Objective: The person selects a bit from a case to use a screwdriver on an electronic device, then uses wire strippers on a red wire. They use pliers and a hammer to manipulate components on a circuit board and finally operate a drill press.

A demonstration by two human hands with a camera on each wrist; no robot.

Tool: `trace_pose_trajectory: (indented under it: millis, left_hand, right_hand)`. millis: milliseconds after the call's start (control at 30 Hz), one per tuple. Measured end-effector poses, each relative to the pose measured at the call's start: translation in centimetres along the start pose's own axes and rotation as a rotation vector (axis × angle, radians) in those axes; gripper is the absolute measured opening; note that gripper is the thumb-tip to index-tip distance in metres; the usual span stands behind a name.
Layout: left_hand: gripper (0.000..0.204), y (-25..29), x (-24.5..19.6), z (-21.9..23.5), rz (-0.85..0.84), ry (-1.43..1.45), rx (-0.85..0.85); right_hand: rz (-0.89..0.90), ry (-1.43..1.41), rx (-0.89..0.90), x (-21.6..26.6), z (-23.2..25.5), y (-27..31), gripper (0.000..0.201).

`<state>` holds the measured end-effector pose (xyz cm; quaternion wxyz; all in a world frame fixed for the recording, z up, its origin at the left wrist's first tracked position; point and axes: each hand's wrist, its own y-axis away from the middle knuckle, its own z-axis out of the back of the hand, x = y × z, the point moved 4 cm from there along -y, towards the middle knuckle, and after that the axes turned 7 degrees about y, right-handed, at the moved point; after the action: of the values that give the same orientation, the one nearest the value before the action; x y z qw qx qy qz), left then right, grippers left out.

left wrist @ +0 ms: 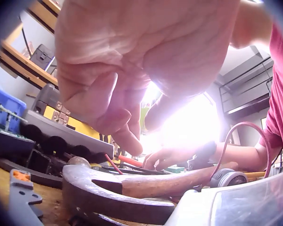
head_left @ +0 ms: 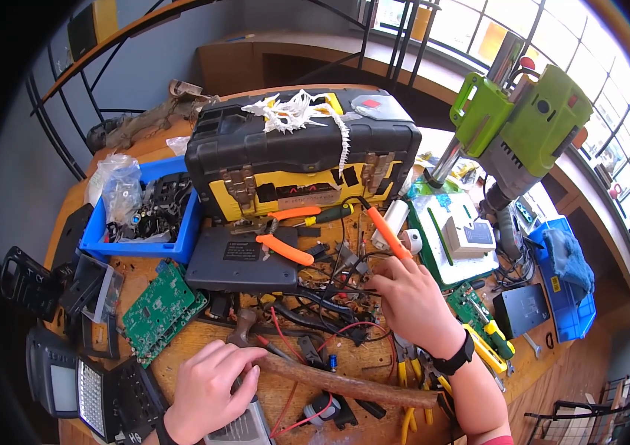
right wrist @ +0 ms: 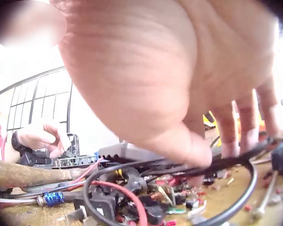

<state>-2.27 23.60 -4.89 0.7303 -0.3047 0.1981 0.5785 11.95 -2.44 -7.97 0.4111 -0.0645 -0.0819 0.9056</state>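
My left hand (head_left: 211, 386) hovers with loosely bent fingers over a claw hammer, and nothing is in its grasp. The hammer's wooden handle (head_left: 352, 386) slants across the front of the bench; its steel claw head (left wrist: 85, 188) lies below the palm in the left wrist view. Over the clutter, my right hand (head_left: 419, 300) pinches a thin black cable (right wrist: 247, 188) between thumb and forefinger, the other fingers pointing down. Just beyond its knuckles is an orange handle (head_left: 385, 228) with a black cord at its far end. A red wire (head_left: 278, 326) loops between the hands.
A black-and-yellow toolbox (head_left: 300, 159) stands at the back, a blue bin (head_left: 92, 241) of parts to its left. Green circuit boards (head_left: 159, 311) and a grey flat box (head_left: 237, 259) lie left. A green drill press (head_left: 537, 119) rises at right, near a blue tray (head_left: 578, 311).
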Motion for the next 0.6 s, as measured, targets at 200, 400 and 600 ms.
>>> trace_pose_trajectory:
  millis: [200, 400, 600]
  left_hand:
    - [0.016, -0.1, 0.1, -0.1, -0.064, -0.016, -0.019]
    - [0.017, -0.1, 0.0, 0.0, -0.067, -0.003, -0.031]
    - [0.018, 0.0, 0.0, 0.0, 0.004, 0.012, 0.008]
  right_hand:
    - [-0.02, -0.014, -0.125, -0.5, -0.7, -0.4, 0.031]
    - [-0.056, 0.027, -0.056, -0.6, -0.8, -0.4, 0.038]
    - [-0.072, 0.037, -0.086, -0.8, -1.1, -0.3, 0.045]
